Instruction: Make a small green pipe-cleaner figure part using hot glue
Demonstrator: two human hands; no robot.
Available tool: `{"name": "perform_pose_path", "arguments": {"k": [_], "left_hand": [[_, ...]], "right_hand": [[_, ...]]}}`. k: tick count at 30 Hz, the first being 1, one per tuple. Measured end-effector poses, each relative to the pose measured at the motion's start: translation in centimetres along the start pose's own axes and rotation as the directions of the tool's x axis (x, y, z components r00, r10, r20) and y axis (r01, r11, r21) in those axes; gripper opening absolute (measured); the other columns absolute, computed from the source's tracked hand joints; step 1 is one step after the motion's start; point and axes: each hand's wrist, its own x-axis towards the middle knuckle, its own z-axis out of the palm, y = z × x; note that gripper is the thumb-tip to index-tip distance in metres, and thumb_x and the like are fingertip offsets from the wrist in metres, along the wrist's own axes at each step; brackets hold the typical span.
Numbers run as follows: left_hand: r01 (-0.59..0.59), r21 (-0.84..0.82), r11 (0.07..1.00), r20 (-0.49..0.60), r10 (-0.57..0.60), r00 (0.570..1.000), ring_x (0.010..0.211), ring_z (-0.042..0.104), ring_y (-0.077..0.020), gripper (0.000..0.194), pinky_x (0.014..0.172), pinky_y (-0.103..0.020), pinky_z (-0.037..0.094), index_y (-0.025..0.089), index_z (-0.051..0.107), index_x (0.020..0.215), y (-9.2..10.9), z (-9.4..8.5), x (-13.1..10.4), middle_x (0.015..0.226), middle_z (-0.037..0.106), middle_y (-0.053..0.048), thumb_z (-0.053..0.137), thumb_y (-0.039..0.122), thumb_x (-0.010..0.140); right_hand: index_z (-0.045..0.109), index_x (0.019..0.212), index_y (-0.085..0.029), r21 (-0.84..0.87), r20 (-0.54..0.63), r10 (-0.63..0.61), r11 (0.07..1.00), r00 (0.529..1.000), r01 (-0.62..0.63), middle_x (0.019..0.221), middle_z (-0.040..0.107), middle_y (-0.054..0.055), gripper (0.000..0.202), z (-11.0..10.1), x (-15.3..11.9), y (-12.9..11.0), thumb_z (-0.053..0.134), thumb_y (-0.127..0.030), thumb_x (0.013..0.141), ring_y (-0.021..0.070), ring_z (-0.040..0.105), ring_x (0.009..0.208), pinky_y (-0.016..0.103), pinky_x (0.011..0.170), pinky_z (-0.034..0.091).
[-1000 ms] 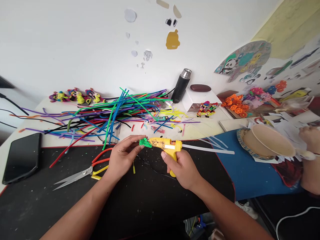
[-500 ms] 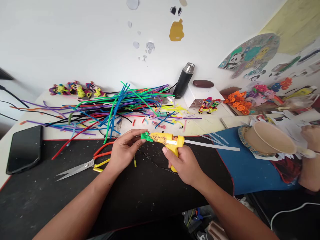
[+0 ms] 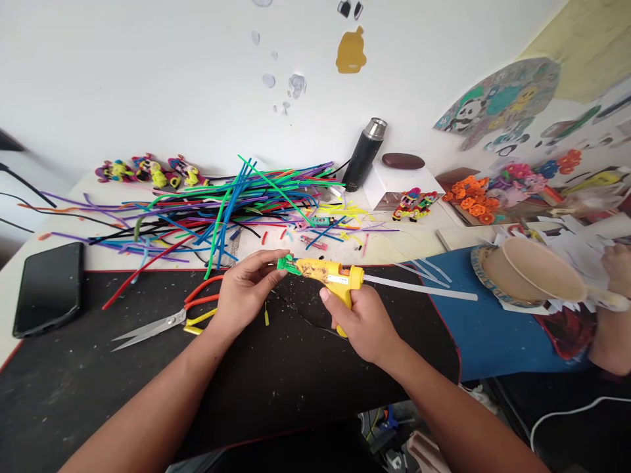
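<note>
In my right hand [image 3: 367, 322] is a yellow hot glue gun [image 3: 320, 270], held by its grip with my fingers wrapped round it. A long whitish glue stick [image 3: 424, 288] sticks out of its back end. Between the thumb and fingers of my left hand [image 3: 249, 286] I pinch a small green pipe cleaner piece [image 3: 288, 264], right at the gun's nozzle. The nozzle tip is partly hidden behind the green piece. Scissors [image 3: 170, 320] with red and yellow handles lie open on the black mat, beside my left wrist.
Loose coloured pipe cleaners [image 3: 227, 203] spread across the back. A phone [image 3: 48, 289] lies left. A black flask [image 3: 365, 154] leans near a white box [image 3: 399, 184]. Small pipe cleaner figures [image 3: 150, 172] stand behind. At right are a bowl [image 3: 537, 269] and another person's arm [image 3: 611, 335].
The view has shifted slightly. Both hands keep their holds, with the green piece still at the nozzle; the piece seems slightly turned.
</note>
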Motion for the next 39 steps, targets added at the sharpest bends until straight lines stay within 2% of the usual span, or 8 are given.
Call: {"name": "perform_pose_path", "arguments": {"k": [6, 17, 39], "left_hand": [[0.006, -0.009, 1.000, 0.004, -0.006, 1.000, 0.097, 0.078, -0.0246, 0.039, 0.087, -0.034, 0.065, 0.021, 0.084, 0.112, -0.06, 0.00, -0.10, 0.117, 0.082, -0.010, 0.087, 0.047, 0.084], [-0.026, -0.013, 1.000, 0.029, 0.026, 0.999, 0.096, 0.078, -0.0230, 0.032, 0.086, -0.031, 0.064, 0.024, 0.084, 0.114, -0.16, -0.06, -0.09, 0.115, 0.083, -0.009, 0.087, 0.041, 0.086], [-0.016, -0.012, 1.000, 0.008, 0.016, 1.000, 0.099, 0.078, -0.0232, 0.031, 0.088, -0.032, 0.064, 0.025, 0.085, 0.113, -0.52, -0.02, -0.08, 0.117, 0.083, -0.008, 0.087, 0.040, 0.085]], "right_hand": [[0.053, 0.059, -0.022, -0.036, -0.011, 0.004, 0.999, 1.000, -0.005, 0.048, 0.057, 0.001, 0.051, -0.16, 0.04, 0.03, 0.054, -0.054, 0.100, 0.0151, 0.053, 0.047, 0.028, 0.050, 0.035], [0.052, 0.056, -0.022, 0.047, 0.025, 0.069, 0.996, 0.997, -0.070, 0.047, 0.057, 0.000, 0.053, -0.31, 0.28, -0.20, 0.056, -0.054, 0.098, 0.0138, 0.057, 0.044, 0.024, 0.048, 0.039], [0.051, 0.055, -0.022, 0.028, 0.029, 0.058, 0.998, 0.998, -0.059, 0.048, 0.056, 0.000, 0.050, -0.26, 0.02, -0.29, 0.055, -0.048, 0.098, 0.0137, 0.053, 0.045, 0.026, 0.049, 0.038]]}}
